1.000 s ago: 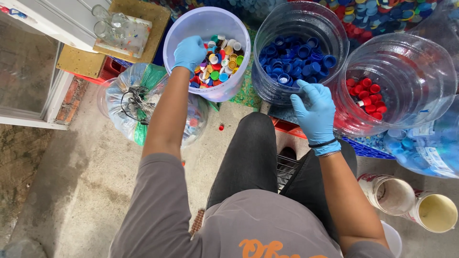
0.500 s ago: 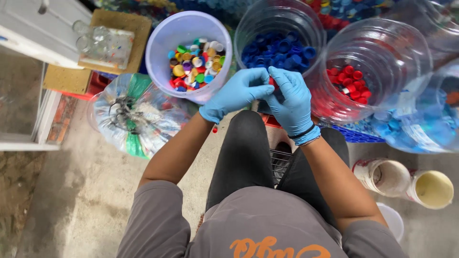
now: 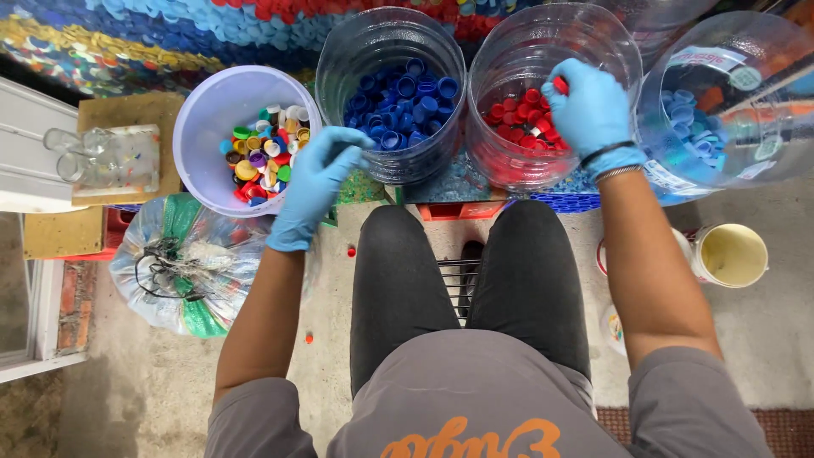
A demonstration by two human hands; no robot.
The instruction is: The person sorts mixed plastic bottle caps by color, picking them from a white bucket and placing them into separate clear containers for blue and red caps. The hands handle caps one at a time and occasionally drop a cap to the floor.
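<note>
Pinching red cap, right hand

Glossy clear plastic jars, smooth plastic caps, matt blue rubbery glove on right hand

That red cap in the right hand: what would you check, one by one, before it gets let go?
1. Right hand grips red cap: ok.
2. Cap is over the tub of red caps: ok.
3. Colour matches the tub's contents: ok.
4. Blue-cap tub alongside is out of the drop path: ok.
5. Left hand is clear, beside the mixed-cap bucket: ok.
6. Left hand is holding a cap: cannot tell.
</note>
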